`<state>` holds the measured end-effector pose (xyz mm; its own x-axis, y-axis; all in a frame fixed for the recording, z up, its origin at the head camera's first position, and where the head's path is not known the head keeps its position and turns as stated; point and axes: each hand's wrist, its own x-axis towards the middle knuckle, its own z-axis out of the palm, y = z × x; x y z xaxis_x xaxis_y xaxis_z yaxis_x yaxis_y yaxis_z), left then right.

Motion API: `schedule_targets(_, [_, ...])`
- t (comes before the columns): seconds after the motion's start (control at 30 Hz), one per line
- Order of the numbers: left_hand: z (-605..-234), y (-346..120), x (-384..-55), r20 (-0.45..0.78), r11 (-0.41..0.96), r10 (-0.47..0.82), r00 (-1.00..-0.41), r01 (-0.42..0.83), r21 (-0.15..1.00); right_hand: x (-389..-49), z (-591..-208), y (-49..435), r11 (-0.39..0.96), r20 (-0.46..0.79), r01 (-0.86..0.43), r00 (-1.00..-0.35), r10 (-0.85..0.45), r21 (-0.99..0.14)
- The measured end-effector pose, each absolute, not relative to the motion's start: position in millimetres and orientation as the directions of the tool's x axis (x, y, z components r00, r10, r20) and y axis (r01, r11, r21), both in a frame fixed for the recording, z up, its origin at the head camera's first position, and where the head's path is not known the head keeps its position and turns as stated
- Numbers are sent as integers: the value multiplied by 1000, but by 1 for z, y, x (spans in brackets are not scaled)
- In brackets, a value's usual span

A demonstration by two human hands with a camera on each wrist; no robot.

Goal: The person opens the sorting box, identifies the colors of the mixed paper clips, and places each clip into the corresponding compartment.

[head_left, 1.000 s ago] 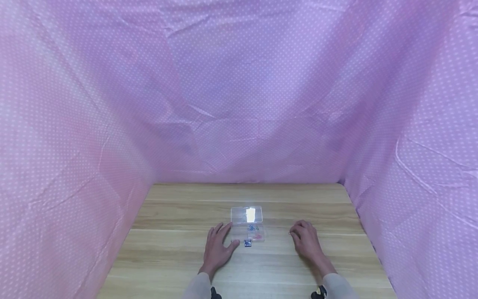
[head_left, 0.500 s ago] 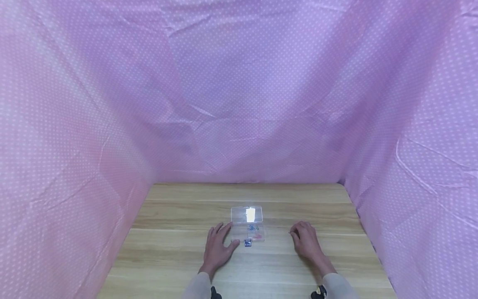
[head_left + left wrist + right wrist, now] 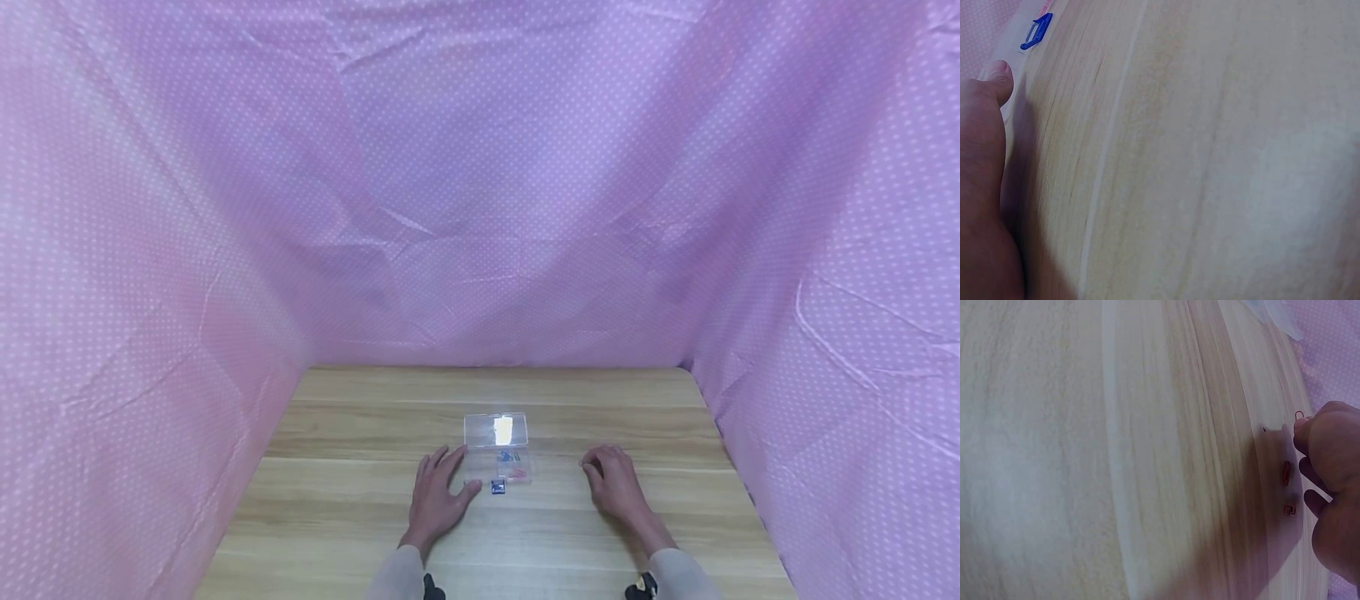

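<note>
A clear plastic box [image 3: 480,467] lies on the table with its transparent lid [image 3: 480,431] swung back and a blue latch [image 3: 1038,31] at its front. My left hand [image 3: 435,507] rests spread at the box's left end, its fingers loosely straight, index fingertip by the back corner and thumb at the front edge. Blue paper clips [image 3: 505,457] and red ones [image 3: 517,473] sit in the right-hand compartments. To the right of the box, my right hand [image 3: 617,485] pinches a red paper clip [image 3: 1299,415] between thumb and fingertips, its loop sticking out.
Under the right hand, a red paper clip [image 3: 1286,473] and another red paper clip [image 3: 1290,510] lie on the wooden table [image 3: 360,492]. Pink dotted cloth [image 3: 480,250] walls off the back and both sides.
The right fingertips have shifted very slightly with the paper clip between them. The left hand and the box stay where they were.
</note>
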<state>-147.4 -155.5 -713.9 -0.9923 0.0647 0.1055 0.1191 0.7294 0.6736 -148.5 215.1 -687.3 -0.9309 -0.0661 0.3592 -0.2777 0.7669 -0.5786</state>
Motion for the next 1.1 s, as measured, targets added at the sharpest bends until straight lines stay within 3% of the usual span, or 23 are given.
schedule_targets(0.7, [-714,-155,-147,109,725,61,-992,119,679,-153,-667,202,701,158,-122,-987,-14,-702])
schedule_targets(1.1, [-713,-155,-146,115,723,59,-992,122,680,-157,-663,178,684,157,-139,-987,-37,-716])
